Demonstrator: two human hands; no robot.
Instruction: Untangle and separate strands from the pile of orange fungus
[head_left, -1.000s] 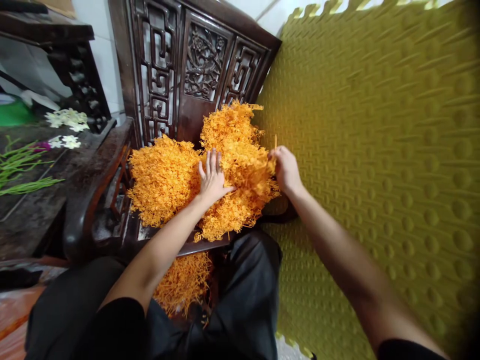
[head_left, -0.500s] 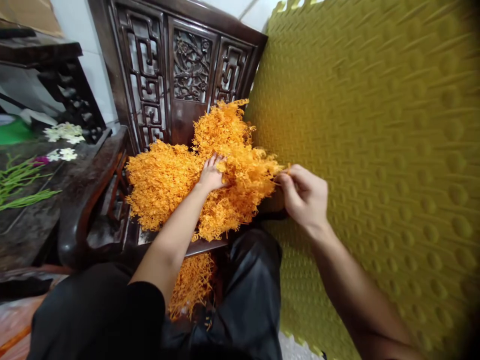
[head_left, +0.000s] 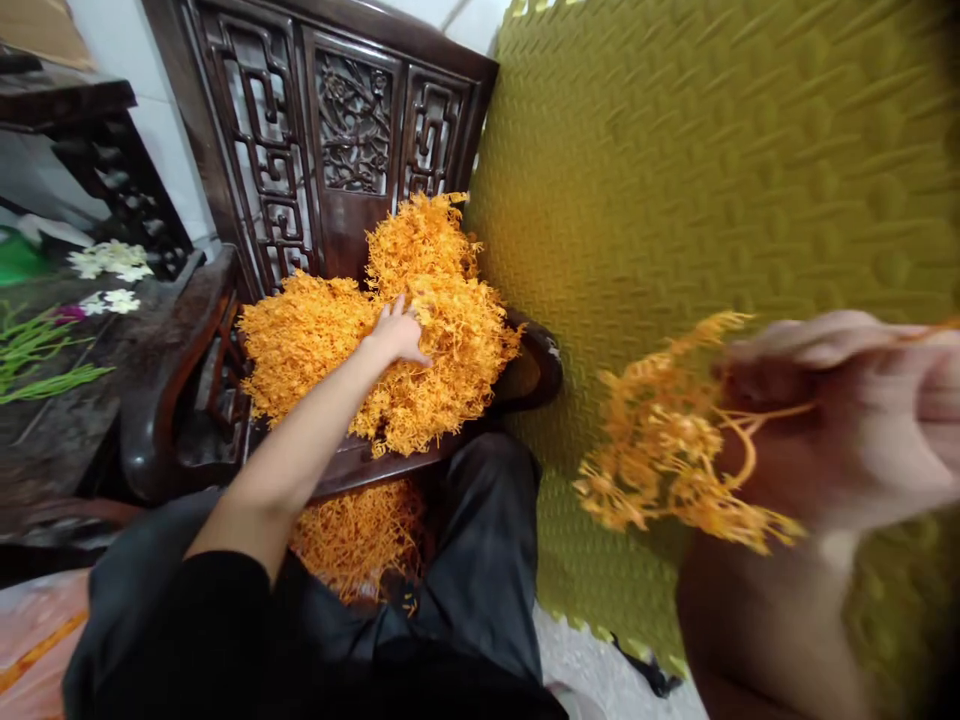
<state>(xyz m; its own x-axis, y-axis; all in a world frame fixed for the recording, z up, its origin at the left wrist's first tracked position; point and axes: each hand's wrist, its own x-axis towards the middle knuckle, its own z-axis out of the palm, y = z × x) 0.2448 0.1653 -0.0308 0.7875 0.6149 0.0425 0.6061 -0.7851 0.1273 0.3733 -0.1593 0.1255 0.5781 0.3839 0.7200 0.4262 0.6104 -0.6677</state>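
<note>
A big heap of orange artificial flower sprigs (head_left: 330, 340) lies on the seat of a dark carved wooden chair (head_left: 300, 150). My left hand (head_left: 397, 335) rests flat on top of the heap, fingers spread. My right hand (head_left: 840, 430) is close to the camera at the right and blurred; its fingers are pinched on the stems of one orange sprig cluster (head_left: 667, 450), which hangs to the left of the hand, well away from the heap. More orange sprigs (head_left: 352, 535) lie under the chair seat, between my legs.
A yellow-green textured foam mat (head_left: 712, 180) stands upright to the right of the chair. At the left, a dark table (head_left: 67, 430) carries green stems (head_left: 37, 360) and white flowers (head_left: 105, 262). My black-trousered knees (head_left: 480, 560) sit in front of the chair.
My right hand has pulled an orange sprig cluster out of the heap and drawn it right and toward the camera. My left hand stays on the heap. The view has shifted right.
</note>
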